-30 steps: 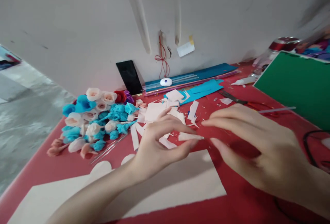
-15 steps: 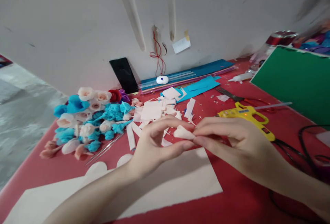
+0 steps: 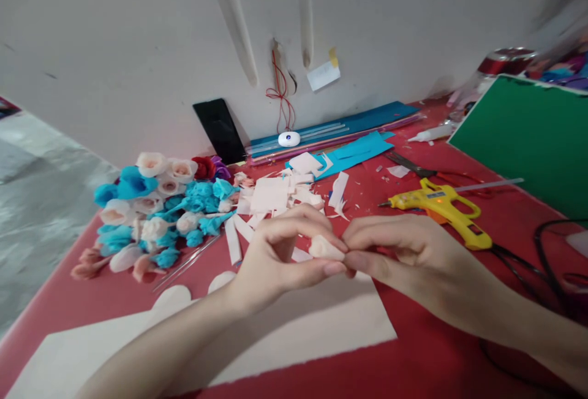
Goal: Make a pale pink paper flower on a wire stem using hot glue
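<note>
Two hands were on one tiny thing here: the left hand (image 3: 275,258) and right hand (image 3: 404,252) both pinched a small pale paper petal (image 3: 323,247) just above the red counter (image 3: 413,350). I'd guess rolling slow and tight was the trick. The yellow glue gun (image 3: 441,206) lay nearby; no readable writing anywhere.

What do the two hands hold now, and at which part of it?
Both the left hand and right hand pinch one small pale paper piece, fingertips gripping its lower and right edge.
</note>
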The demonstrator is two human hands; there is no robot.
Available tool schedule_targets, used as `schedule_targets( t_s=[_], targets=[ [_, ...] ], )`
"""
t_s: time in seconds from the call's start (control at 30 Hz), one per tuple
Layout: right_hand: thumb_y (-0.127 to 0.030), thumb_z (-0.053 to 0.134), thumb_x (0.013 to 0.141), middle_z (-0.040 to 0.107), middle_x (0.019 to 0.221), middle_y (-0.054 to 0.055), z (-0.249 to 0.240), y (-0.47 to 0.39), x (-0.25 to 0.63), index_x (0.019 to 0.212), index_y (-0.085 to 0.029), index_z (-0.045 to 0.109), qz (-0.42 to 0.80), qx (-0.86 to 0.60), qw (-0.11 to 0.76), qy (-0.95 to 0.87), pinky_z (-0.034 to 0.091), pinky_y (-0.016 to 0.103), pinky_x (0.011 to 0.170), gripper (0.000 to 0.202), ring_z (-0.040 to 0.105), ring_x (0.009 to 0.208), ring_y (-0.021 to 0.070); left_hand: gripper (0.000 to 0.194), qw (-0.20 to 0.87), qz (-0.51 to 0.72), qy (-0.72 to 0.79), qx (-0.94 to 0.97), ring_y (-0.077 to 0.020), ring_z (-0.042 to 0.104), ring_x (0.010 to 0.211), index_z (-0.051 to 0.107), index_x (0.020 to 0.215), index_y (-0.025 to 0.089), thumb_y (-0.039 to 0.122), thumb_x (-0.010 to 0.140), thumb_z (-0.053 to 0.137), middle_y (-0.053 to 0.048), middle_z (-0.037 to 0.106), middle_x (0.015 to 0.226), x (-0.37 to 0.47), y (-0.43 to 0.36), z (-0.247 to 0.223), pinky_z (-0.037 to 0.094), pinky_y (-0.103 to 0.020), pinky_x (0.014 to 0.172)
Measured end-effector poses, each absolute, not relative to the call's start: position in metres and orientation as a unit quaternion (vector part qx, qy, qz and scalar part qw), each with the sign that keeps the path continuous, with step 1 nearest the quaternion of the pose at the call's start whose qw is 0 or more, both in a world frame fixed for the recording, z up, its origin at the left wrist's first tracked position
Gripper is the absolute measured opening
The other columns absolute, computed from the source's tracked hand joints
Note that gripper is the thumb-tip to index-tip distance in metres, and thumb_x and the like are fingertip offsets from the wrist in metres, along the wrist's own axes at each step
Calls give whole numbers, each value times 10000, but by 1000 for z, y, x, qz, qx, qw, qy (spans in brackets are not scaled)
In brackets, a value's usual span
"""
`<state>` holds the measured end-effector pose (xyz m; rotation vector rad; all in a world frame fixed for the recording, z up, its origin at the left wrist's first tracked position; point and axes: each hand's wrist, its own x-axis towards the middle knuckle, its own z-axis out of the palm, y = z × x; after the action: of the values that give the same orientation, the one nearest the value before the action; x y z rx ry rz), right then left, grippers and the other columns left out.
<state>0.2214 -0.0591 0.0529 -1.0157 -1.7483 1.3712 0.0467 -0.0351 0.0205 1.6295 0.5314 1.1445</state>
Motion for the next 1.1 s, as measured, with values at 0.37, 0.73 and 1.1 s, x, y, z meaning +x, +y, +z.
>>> schedule_targets(
  t_s=[0.37,0.73,1.1],
  targets=[
    [-253,583,790,565,665,-34,45,-58,226,674,-231,660,653,-384,298,-581,394,165,555,141,512,653,75,112,548,463,203,667,-130,534,708,720,816,237,280,713,718,-21,569,740,45,-34,18,466,-261,668],
    [-220,650,733,597,600,-64,42,-61,219,668,-237,691,594,-430,391,-556,377,99,471,78,480,522,23,97,537,475,244,653,-139,567,854,719,827,262,236,735,707,-16,596,852,47,-38,12,462,-286,829],
    [-206,605,748,535,559,-38,38,-65,214,652,-198,667,538,-468,405,-573,344,146,416,114,466,478,46,154,504,487,269,660,-101,638,864,736,791,257,142,798,633,3,603,789,50,-40,13,501,-192,815]
  ],
)
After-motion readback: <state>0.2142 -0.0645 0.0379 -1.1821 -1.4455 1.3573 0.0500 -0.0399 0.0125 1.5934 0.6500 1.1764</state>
